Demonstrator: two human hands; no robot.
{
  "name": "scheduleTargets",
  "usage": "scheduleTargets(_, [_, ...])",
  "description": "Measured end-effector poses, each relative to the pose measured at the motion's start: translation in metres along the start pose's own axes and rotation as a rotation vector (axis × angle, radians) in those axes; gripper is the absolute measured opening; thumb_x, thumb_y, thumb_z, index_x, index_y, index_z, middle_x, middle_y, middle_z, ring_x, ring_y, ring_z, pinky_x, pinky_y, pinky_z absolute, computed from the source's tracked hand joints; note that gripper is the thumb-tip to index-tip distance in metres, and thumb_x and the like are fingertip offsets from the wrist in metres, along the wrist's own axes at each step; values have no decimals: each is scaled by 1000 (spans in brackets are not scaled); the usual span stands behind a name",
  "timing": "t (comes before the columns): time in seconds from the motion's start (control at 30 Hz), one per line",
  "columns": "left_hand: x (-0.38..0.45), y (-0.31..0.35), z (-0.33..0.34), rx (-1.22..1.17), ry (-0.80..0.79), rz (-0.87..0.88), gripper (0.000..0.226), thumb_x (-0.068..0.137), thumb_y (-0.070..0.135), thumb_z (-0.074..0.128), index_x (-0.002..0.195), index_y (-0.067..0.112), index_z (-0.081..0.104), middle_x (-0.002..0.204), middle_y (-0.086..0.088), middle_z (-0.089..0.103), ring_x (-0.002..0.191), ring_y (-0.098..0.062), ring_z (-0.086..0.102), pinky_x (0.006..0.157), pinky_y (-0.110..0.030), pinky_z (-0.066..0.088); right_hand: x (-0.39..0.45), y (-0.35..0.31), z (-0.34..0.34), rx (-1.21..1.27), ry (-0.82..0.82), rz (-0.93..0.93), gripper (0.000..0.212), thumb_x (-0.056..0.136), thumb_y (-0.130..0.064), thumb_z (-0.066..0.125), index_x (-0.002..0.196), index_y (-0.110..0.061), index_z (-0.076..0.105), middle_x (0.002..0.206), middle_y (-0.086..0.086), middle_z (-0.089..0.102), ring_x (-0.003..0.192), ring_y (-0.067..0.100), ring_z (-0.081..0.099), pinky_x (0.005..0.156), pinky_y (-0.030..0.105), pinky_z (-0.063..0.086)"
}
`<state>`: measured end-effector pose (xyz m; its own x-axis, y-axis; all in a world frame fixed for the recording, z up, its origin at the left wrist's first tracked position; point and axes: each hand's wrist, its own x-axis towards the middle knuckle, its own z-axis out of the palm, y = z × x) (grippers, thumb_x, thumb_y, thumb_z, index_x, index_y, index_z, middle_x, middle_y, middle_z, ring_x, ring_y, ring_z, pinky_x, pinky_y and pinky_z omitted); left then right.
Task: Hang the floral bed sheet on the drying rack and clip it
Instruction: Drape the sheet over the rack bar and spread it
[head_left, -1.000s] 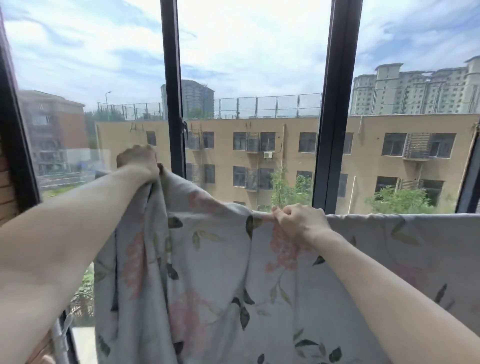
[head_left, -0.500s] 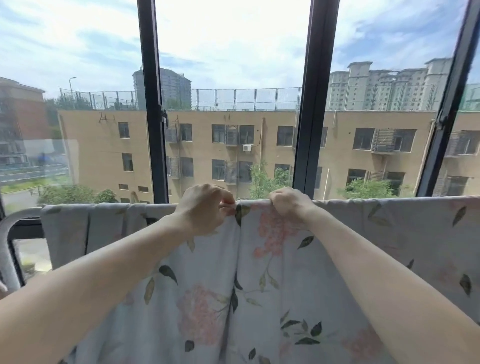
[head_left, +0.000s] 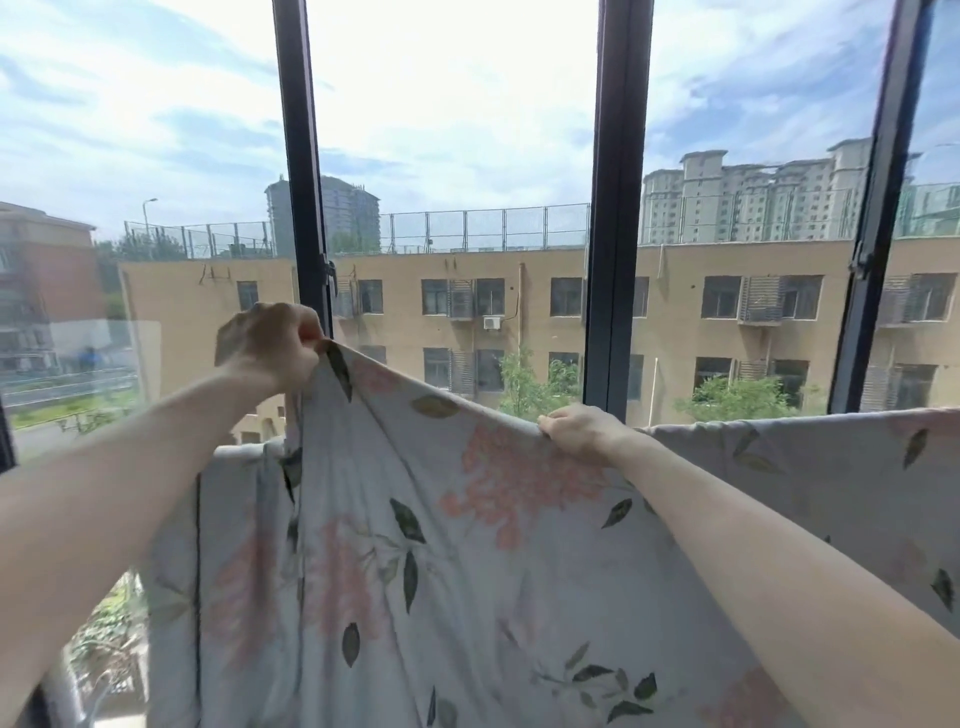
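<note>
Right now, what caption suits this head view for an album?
Left hand lifts the floral bed sheet high; right hand grips its top edge.

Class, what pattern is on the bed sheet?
Pink flowers and dark leaves on pale grey bed sheet, head view.

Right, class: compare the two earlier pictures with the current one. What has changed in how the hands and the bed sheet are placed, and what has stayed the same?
The left hand, beside the right at the top edge half a second ago, has lifted up and leftward, pulling a peak of the floral bed sheet with it. The right hand stays gripping the top edge. The sheet's right part remains draped level; no clip is visible.
</note>
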<state>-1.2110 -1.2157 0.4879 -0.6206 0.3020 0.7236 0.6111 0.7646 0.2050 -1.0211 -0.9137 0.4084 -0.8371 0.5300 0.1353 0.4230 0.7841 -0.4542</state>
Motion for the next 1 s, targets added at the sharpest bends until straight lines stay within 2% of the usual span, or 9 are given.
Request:
scheduleTargets(0.13, [-10, -26, 24, 346, -220, -170, 14, 86, 16, 62, 95, 24, 71, 92, -1, 67, 81, -25, 63, 71, -32, 49, 3, -9, 9, -46, -12, -36, 45, 105, -49, 39, 67, -30, 53, 78, -8, 55, 90, 24, 58, 82, 36, 42])
scheduleTargets(0.23, [-22, -8, 31, 317, -355, -190, 18, 81, 21, 73, 99, 21, 69, 95, 0, 68, 84, -22, 65, 75, -33, 53, 3, -12, 11, -97, -12, -41, 44, 106, -52, 37, 89, -30, 72, 92, -3, 67, 100, 25, 64, 90, 36, 47])
scheduleTargets(0.33, [-35, 45, 29, -83, -327, 118, 24, 87, 21, 67, 109, 28, 67, 105, 8, 70, 94, -16, 65, 84, -35, 57, 7, -3, 13, -100, 3, -29, 50, 105, -58, 36, 71, -32, 62, 76, -8, 59, 90, 23, 62, 90, 38, 48])
scheduleTargets(0.4, [-57, 85, 26, -247, -415, 316, 17, 95, 35, 63, 111, 38, 66, 100, 25, 64, 95, -3, 63, 80, -29, 56, 10, 2, 14, -89, 18, -34, 51, 104, -60, 37, 70, -32, 62, 72, -8, 60, 83, 21, 62, 81, 37, 47])
scheduleTargets(0.47, [-74, 106, 35, -155, -460, 458, 9, 97, 43, 63, 105, 40, 65, 93, 26, 58, 91, -2, 59, 72, -25, 50, 11, 6, 15, -74, 27, -35, 48, 102, -63, 37, 84, -34, 71, 79, -7, 68, 85, 20, 65, 76, 35, 46])
scheduleTargets(0.6, [-70, 101, 59, -29, -362, 492, 17, 95, 15, 61, 87, 30, 64, 90, 11, 63, 81, -11, 60, 69, -28, 49, 9, 6, 17, -69, 45, -45, 50, 101, -66, 37, 108, -34, 75, 85, -8, 71, 86, 17, 64, 75, 33, 46])
scheduleTargets(0.77, [-65, 87, 60, 43, -425, 446, 15, 93, 9, 52, 91, 23, 57, 92, 3, 60, 81, -19, 59, 71, -35, 52, 4, 0, 18, -81, 37, -41, 60, 101, -67, 37, 93, -23, 76, 83, -3, 69, 84, 19, 64, 76, 35, 44])
scheduleTargets(0.93, [-71, 65, 49, -16, -413, 505, 14, 98, 43, 62, 95, 30, 57, 94, 14, 61, 80, -12, 58, 65, -30, 44, 5, 1, 20, -119, 74, -31, 59, 99, -72, 34, 68, -26, 55, 71, -6, 55, 74, 20, 55, 73, 36, 41])
scheduleTargets(1.0, [-73, 62, 48, 4, -383, 533, 17, 97, 42, 67, 91, 33, 55, 93, 15, 57, 79, -13, 56, 63, -29, 38, 4, 0, 20, -108, 79, -22, 60, 97, -75, 33, 66, -27, 52, 70, -6, 54, 74, 20, 55, 71, 36, 41])
